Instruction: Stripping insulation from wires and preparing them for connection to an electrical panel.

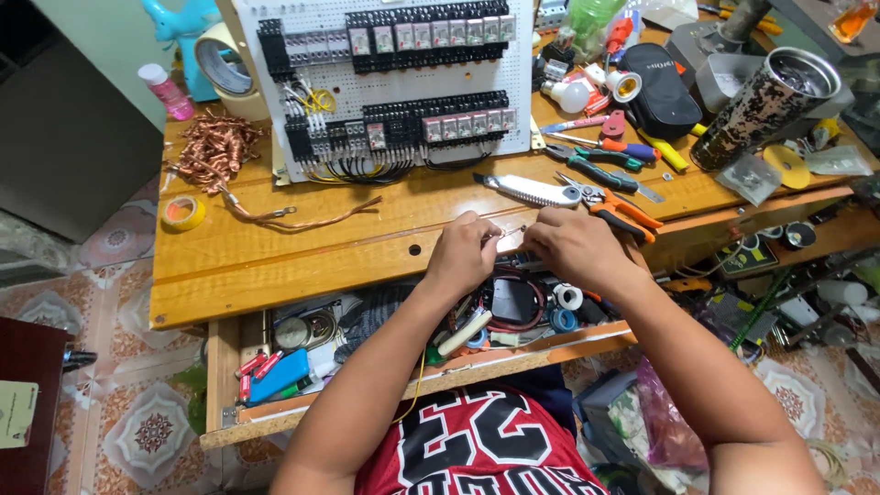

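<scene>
A wooden desk [275, 247] with an open drawer [229, 367] under its front edge stands on a floor [128, 412] of patterned tiles, with a grey cabinet [64, 119] beyond its left edge and a dark red cupboard [27, 367] nearer.

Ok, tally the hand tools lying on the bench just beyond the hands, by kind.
Utility knife: 1
Orange-handled pliers: 1
Green-handled pliers: 1
Screwdriver: 1
Total: 4
The left hand and right hand pinch a small part between them; none of these tools is held.

Left hand [463, 252] and right hand [576, 243] close together, fingers pinched (knuckles up), bare forearms angled inward
</scene>
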